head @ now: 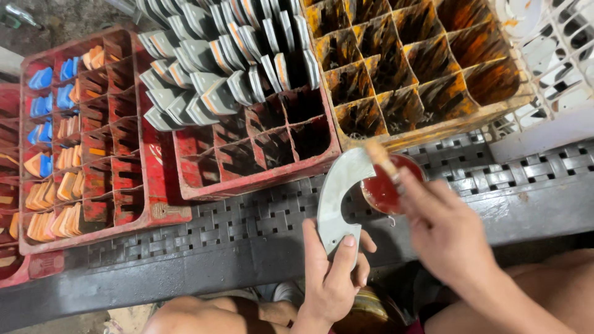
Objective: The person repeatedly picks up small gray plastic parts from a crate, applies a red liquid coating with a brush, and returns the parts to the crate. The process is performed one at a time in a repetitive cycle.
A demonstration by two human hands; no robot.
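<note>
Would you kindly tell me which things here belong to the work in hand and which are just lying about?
In hand: curved metal blade in the left hand; brush in the right hand; pot of red paint.

Lying about: yellow crate; white crate; bottle.

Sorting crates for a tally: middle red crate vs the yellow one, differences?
The middle red crate is red; the yellow crate is yellow-orange with dark stains. The red crate's far cells hold grey curved blades; every visible cell of the yellow crate is empty. Both are divided into compartments and sit on the woven dark surface.
</note>
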